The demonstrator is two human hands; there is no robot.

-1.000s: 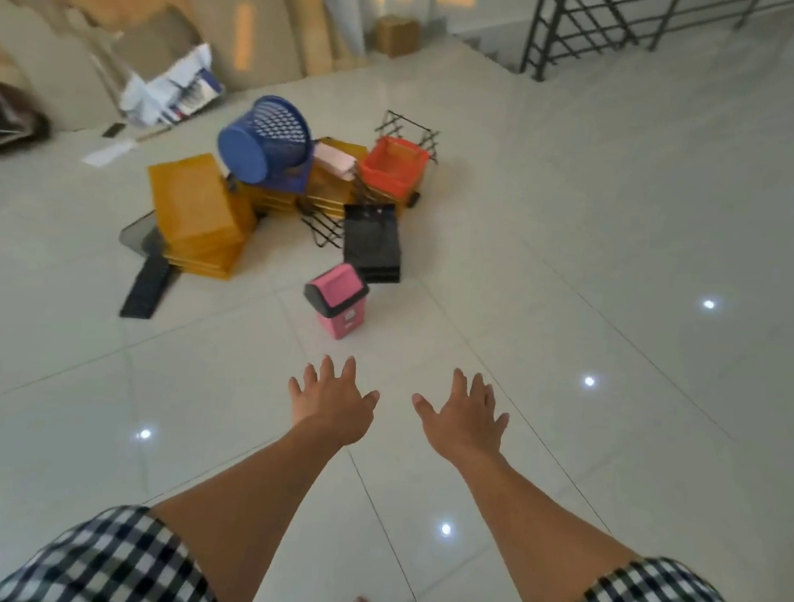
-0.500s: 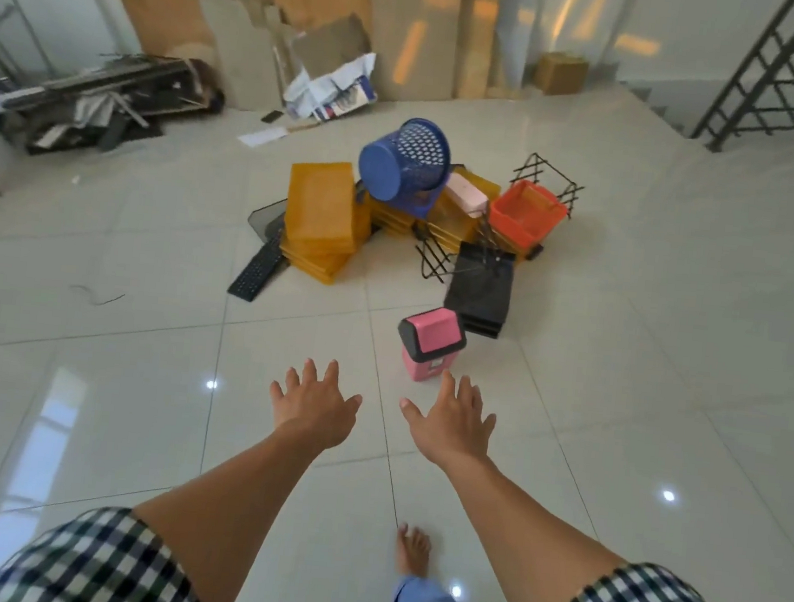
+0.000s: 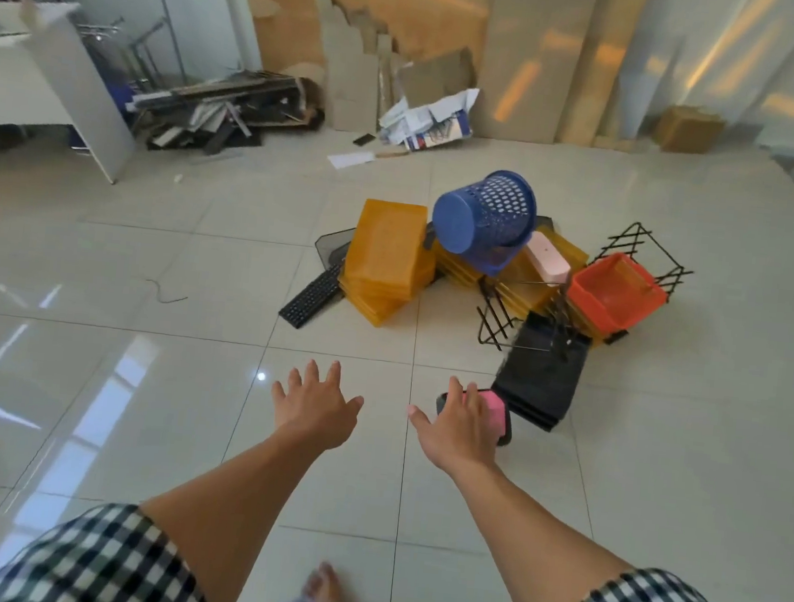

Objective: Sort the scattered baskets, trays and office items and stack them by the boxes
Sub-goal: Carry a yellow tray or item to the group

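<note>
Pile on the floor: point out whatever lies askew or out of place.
The blue basket lies tipped on its side on top of the yellow trays, its bottom toward the camera. A keyboard lies slantwise at the foot of the left stack of trays. The orange basket sits tilted in front of a black wire rack.

Half-hidden pink bin behind right hand

Blue perforated basket: one is showing.
Orange basket: one is showing.
Yellow tray stacks: two are showing; trays per stack are not resolving.
Black wire racks: two are showing.
Black tray stack: one is showing.
Black keyboard: one is showing.
Pink bin: one is showing.
Pink case: one is showing.
</note>
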